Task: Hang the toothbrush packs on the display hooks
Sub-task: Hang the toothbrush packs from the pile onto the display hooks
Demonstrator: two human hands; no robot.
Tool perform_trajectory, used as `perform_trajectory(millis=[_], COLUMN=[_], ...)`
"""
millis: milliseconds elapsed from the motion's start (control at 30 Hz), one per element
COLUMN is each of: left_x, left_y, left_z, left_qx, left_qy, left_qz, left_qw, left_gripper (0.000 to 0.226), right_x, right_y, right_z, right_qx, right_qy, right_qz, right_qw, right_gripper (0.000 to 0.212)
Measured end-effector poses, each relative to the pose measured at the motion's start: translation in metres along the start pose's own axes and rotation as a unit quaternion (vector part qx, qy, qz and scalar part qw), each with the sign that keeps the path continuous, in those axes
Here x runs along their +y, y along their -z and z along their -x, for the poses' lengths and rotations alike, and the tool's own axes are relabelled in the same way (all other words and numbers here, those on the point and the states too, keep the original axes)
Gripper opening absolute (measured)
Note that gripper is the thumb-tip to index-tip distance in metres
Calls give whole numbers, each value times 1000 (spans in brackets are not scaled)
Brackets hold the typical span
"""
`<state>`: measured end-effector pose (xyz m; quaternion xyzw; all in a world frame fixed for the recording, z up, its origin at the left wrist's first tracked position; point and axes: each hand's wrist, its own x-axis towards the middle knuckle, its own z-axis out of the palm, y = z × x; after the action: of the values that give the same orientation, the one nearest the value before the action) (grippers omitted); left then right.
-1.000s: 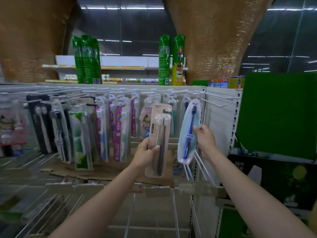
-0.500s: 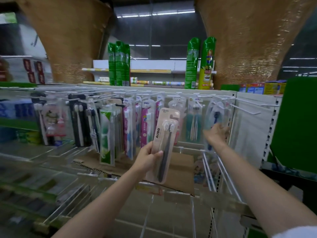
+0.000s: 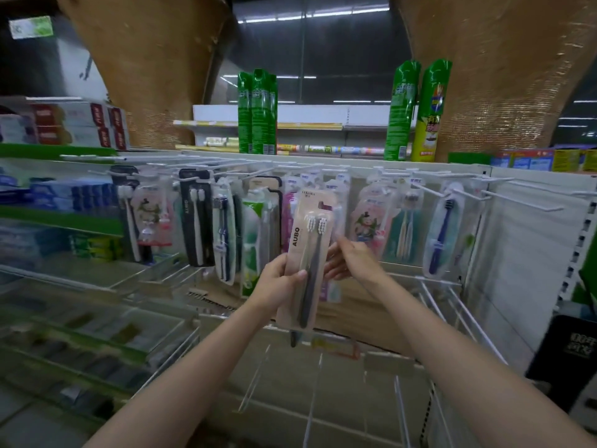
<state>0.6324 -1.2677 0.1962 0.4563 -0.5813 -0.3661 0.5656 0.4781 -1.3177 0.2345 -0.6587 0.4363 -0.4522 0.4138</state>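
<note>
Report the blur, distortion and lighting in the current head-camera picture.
Head view: the AUBO toothbrush pack gripped by the left hand reads sharp at centre; the right hand is slightly smeared; the left shelves blur heavily; wide-angle bending curves the hook rail; ceiling strip lights glare, and the scene is dim.

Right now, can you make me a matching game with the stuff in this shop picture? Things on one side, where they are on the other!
Things:
1. beige AUBO pack
2. blue toothbrush pack
3. green spray cans
4. black AUBO pack

Places:
A. standing on top of the rack
B. hanging on a hook far to the right
C. held in the left hand
D. hanging on a hook to the left of the held pack

Pairs: 1-C, 2-B, 3-A, 4-D
</note>
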Motion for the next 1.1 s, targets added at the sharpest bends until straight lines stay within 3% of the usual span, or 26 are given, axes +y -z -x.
perform_trajectory(millis=[133,300,467,667,900,1100], left_x=[-6,-14,-23,-29,-35,-36], left_y=[43,102,159,203,230,249], left_z=[0,-2,-11,-22,-21,-26], left_qx=[11,13,21,19,13,51], left_qy=[5,4,9,36,56,84], left_qz=[-12,6,8,-13,14,51], left_qw=[1000,1000,1000,999,998,994], left_gripper=[21,20,16,22,24,25], right_x=[-10,-23,-33,-45,-44,-49], right_y=[-44,-103,-149,-176,-205,-225], right_z=[-4,-11,-22,-28,-31,-42], right_qx=[-19,-20,26,97,102,76], right_qy=[19,44,54,49,38,33], right_qz=[-25,25,50,78,86,71], right_qw=[999,999,997,991,990,994], right_gripper=[55,19,10,9,9,12])
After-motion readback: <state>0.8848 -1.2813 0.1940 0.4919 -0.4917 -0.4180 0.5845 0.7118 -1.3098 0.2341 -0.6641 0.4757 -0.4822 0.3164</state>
